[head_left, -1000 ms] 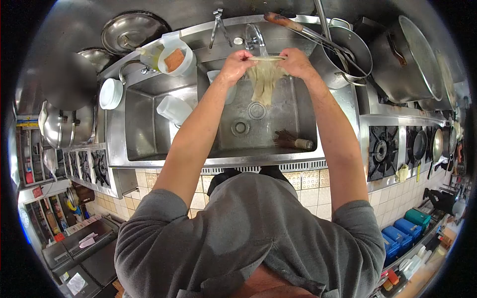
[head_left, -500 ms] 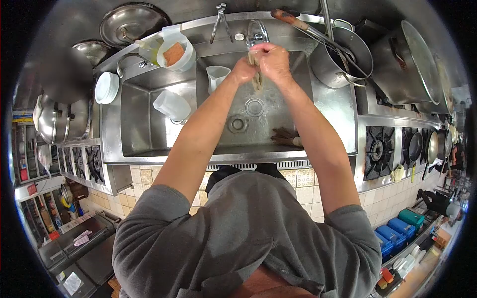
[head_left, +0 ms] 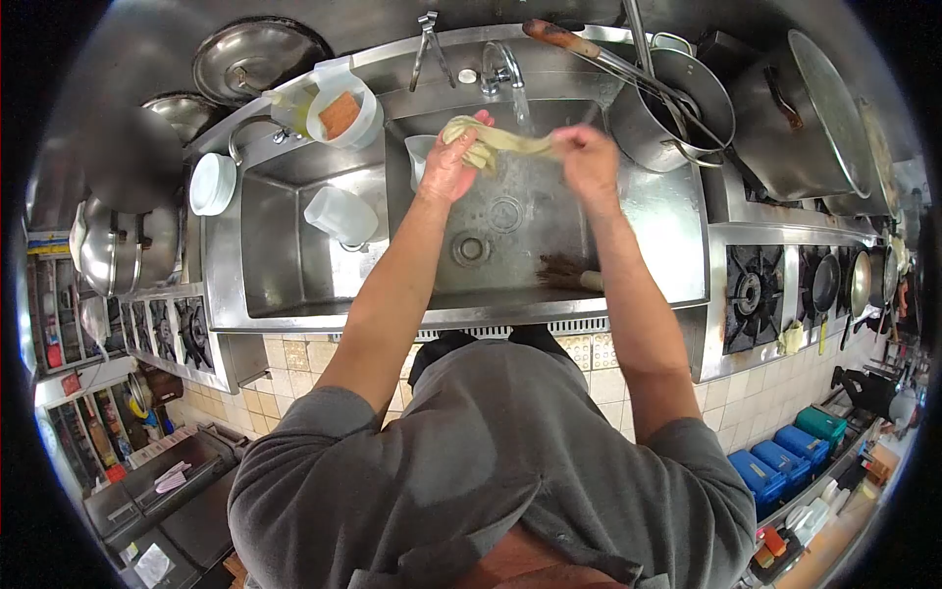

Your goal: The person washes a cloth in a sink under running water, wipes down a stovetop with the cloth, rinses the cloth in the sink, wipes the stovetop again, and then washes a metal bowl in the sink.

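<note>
A wet, pale yellow cloth point(head_left: 512, 143) stretches between my two hands above the right basin of the steel sink point(head_left: 412, 316). Its bunched end lies in my left hand point(head_left: 448, 167), fingers wrapped around it. My right hand point(head_left: 589, 162), a little blurred, grips the other end. Water runs from the faucet point(head_left: 501, 69) behind the cloth and falls into the basin. Below my right wrist, a brush point(head_left: 569, 273) with dark bristles and a pale handle lies on the basin floor.
In the left basin lies a translucent plastic jug point(head_left: 340, 215). A white container point(head_left: 355, 113) with an orange-brown sponge point(head_left: 340, 116) stands behind it. On the right are a large pot point(head_left: 670, 118) holding long-handled tools and a gas burner point(head_left: 751, 293). Tongs point(head_left: 428, 49) hang at the back.
My hands have moved apart and away from the faucet, the left one leftward and the right one rightward. The cloth, bunched before, is now drawn out sideways, and the water stream shows.
</note>
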Demonstrator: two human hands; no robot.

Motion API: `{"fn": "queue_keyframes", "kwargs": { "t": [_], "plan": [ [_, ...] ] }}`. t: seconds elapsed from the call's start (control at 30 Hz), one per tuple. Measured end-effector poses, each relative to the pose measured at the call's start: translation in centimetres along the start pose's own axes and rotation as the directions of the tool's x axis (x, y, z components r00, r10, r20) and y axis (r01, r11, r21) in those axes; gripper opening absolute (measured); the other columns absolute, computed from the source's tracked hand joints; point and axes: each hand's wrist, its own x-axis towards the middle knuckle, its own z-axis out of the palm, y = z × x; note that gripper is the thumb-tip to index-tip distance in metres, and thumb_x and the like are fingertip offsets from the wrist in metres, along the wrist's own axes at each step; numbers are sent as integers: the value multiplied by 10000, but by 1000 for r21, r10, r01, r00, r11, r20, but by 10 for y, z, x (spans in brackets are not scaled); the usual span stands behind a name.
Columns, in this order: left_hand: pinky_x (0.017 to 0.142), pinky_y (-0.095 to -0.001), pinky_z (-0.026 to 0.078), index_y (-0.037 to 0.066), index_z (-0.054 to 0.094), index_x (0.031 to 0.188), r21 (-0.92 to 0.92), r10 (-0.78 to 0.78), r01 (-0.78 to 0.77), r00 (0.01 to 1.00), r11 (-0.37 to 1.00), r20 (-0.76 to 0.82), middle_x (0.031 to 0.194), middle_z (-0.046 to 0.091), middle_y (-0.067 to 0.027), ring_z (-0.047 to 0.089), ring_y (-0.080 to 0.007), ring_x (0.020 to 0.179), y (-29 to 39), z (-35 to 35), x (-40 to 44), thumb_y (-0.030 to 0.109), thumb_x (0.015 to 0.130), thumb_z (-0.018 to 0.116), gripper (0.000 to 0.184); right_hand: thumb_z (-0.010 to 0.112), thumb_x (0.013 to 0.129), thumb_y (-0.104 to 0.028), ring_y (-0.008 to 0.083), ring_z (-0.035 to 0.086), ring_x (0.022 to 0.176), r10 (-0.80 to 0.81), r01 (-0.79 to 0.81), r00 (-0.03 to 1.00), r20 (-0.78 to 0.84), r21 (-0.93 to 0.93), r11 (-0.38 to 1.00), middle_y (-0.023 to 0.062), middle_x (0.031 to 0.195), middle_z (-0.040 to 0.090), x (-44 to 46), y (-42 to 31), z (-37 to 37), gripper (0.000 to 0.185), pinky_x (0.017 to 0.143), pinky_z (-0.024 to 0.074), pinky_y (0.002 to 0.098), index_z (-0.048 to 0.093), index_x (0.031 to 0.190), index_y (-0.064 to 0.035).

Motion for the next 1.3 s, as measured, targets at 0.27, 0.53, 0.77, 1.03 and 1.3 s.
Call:
{"fn": "queue_keyframes", "kwargs": {
  "t": [0.27, 0.53, 0.77, 1.03, 1.3],
  "plan": [
    [825, -476, 559, 123, 475, 1067, -49, -3, -11, 961, 999, -278, 791, 522, -63, 550, -215, 668, -16, 40, -17, 117, 910, 707, 280, 477, 1048, -275, 206, 632, 914, 471, -736, 588, 658, 676, -25, 91, 1035, 635, -35, 33, 114, 298, 871, 540, 416, 603, 1165, -31],
    [891, -474, 544, 103, 545, 1150, -174, -273, 219, 868, 960, -415, 996, 621, -60, 645, -244, 944, -23, 1, -29, 296, 968, 659, 289, 475, 1032, -123, 247, 654, 906, 414, -383, 895, 167, 764, 519, 128, 1062, 647, -40, 8, 114, 215, 802, 543, 429, 613, 1111, 22],
    [901, -397, 558, -9, 575, 1281, -50, -322, 319, 917, 946, -236, 1191, 649, -107, 653, -238, 1066, -11, 21, -15, 282, 938, 722, 473, 616, 908, -173, 275, 660, 988, -19, 33, 977, 212, -62, 998, 118, 1133, 668, -18, -11, 99, 242, 898, 517, 390, 663, 1097, -29],
    [901, -345, 565, -9, 490, 1442, 652, -10, -25, 999, 758, 50, 1267, 639, -144, 667, -237, 1044, -11, 78, 59, 45, 953, 621, 509, 661, 953, -365, 272, 608, 1156, 111, -628, 777, 620, 776, 60, 103, 1311, 606, 11, 9, 69, 583, 954, 505, 552, 444, 1437, -125],
    [820, -371, 582, 173, 370, 1558, 379, -469, 389, 872, 839, 143, 995, 646, -91, 641, -179, 902, -11, 78, 111, 133, 985, 645, 637, 736, 860, -117, 156, 671, 709, 69, -626, 674, 736, 518, 583, 61, 980, 676, 61, 42, 32, 488, 515, 503, 276, 504, 1290, -122]
  ]
}}
